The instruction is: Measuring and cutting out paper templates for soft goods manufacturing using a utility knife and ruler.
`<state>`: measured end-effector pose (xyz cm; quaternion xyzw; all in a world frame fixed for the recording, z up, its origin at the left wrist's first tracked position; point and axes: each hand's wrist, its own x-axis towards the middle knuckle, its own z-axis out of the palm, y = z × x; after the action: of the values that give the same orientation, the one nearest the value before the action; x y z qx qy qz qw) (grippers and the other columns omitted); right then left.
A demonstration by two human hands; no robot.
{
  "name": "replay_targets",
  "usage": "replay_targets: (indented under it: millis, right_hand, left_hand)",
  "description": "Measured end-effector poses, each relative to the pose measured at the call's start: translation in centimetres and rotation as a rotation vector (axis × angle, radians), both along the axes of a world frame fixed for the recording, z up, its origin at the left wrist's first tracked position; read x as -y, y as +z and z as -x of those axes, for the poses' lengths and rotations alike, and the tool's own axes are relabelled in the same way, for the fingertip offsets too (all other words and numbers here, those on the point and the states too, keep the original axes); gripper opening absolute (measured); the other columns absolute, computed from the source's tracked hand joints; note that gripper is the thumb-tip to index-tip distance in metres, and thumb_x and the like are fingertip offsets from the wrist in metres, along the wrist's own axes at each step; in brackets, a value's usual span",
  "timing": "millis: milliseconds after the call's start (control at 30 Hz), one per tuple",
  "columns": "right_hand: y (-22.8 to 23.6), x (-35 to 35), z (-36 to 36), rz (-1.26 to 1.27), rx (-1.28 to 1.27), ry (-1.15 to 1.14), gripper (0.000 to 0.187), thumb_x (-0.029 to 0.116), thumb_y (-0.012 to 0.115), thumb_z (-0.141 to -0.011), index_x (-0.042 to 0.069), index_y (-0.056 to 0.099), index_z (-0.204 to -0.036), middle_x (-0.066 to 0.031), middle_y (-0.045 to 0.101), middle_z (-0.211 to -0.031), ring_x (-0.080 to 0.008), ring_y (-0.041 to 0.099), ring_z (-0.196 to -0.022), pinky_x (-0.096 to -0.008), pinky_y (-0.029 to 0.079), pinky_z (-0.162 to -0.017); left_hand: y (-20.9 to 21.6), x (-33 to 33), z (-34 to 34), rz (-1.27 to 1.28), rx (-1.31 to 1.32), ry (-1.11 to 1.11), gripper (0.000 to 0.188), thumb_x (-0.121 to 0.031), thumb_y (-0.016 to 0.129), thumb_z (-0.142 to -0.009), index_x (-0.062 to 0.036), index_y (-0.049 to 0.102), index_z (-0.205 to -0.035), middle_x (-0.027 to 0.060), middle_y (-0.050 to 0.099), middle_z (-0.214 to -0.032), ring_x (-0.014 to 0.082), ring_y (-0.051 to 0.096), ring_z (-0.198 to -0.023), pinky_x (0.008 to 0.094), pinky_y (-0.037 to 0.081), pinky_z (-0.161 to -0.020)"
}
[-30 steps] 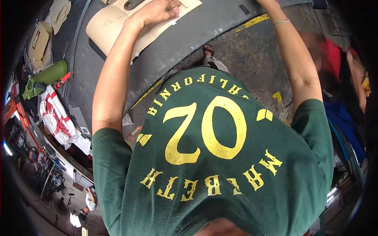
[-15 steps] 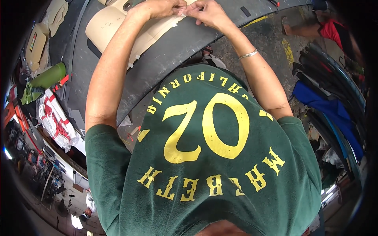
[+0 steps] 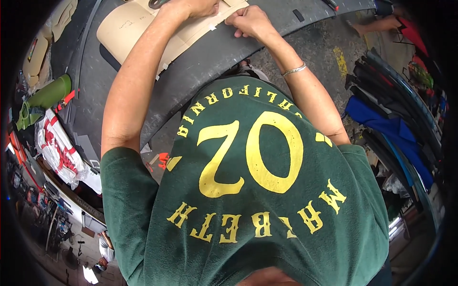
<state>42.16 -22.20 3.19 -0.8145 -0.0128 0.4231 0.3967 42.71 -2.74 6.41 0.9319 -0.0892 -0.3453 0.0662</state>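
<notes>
A tan paper sheet (image 3: 129, 28) with handwriting on it lies on the dark worktable (image 3: 183, 81). Small white tape pieces (image 3: 213, 27) stick along its near edge. My left hand (image 3: 200, 7) rests on the sheet with fingers curled, partly cut off by the top of the view. Just right of it, my right hand (image 3: 251, 22) is at the sheet's edge, thumb and fingers drawn together. Whether anything small is in either hand is hidden. Left of my left hand, a dark loop-shaped object (image 3: 156, 4) lies on the paper.
A small black strip (image 3: 298, 15) lies on the table to the right. Green rolled material (image 3: 45, 100) and red-and-white wrapped material (image 3: 59, 148) are at the left. Dark and blue sheets (image 3: 381, 121) are stacked at the right. Another person's leg (image 3: 381, 24) shows at upper right.
My hands were together, pinching at the sheet's edge; now they are apart, the right one slightly lower. The paper has shifted a little left in view. The other person's leg has moved.
</notes>
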Motion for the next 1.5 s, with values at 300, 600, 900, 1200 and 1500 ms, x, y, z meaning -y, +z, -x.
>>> replay_targets:
  millis: [300,600,900,1200,1500]
  right_hand:
    - [-1.2,1.0,0.8,-0.389,-0.096,-0.186,0.024,0.026,0.075,-0.093,0.002,0.072,-0.091,-0.0036,0.068,-0.065,-0.0103,0.063,-0.051,-0.0227,0.047,-0.046]
    - [1.8,-0.1,0.5,-0.039,0.018,-0.077,0.020,0.022,0.074,-0.087,0.005,0.073,-0.077,-0.0063,0.067,-0.059,-0.0135,0.063,-0.050,-0.0292,0.050,-0.049]
    - [3.6,-0.3,0.8,0.038,0.145,-0.019,0.025,0.026,0.072,-0.082,0.005,0.072,-0.068,-0.0068,0.068,-0.057,-0.0202,0.068,-0.056,-0.0346,0.055,-0.060]
    - [2.3,2.3,-0.2,0.034,0.193,0.123,0.033,0.036,0.079,-0.088,0.003,0.076,-0.085,-0.0058,0.074,-0.072,-0.0111,0.073,-0.064,-0.0272,0.056,-0.059]
    - [3.7,0.6,2.3,-0.332,0.501,0.235,0.023,0.025,0.069,-0.096,0.005,0.076,-0.104,-0.0123,0.075,-0.087,-0.0238,0.073,-0.079,-0.0353,0.057,-0.075]
  left_hand:
    - [1.1,-0.3,0.0,0.273,-0.006,-0.061,0.032,-0.029,0.064,-0.092,-0.0090,0.071,-0.116,0.0185,0.074,-0.107,0.0379,0.070,-0.100,0.0470,0.054,-0.089]
    - [0.4,2.6,0.4,0.052,0.005,-0.059,0.023,-0.023,0.063,-0.089,-0.0081,0.077,-0.101,0.0193,0.075,-0.106,0.0359,0.073,-0.099,0.0459,0.056,-0.086]
    - [0.0,1.5,1.2,0.372,0.250,-0.155,0.028,-0.022,0.069,-0.084,0.0000,0.078,-0.098,0.0222,0.075,-0.106,0.0354,0.073,-0.103,0.0450,0.058,-0.088]
    - [-3.7,-1.1,4.1,0.176,0.652,0.142,0.021,-0.022,0.068,-0.091,-0.0035,0.074,-0.099,0.0150,0.075,-0.092,0.0295,0.072,-0.086,0.0408,0.057,-0.076]
    - [3.8,-10.8,8.3,-0.098,0.610,0.412,0.035,-0.031,0.070,-0.094,-0.0047,0.071,-0.117,0.0199,0.066,-0.129,0.0377,0.062,-0.119,0.0426,0.048,-0.104]
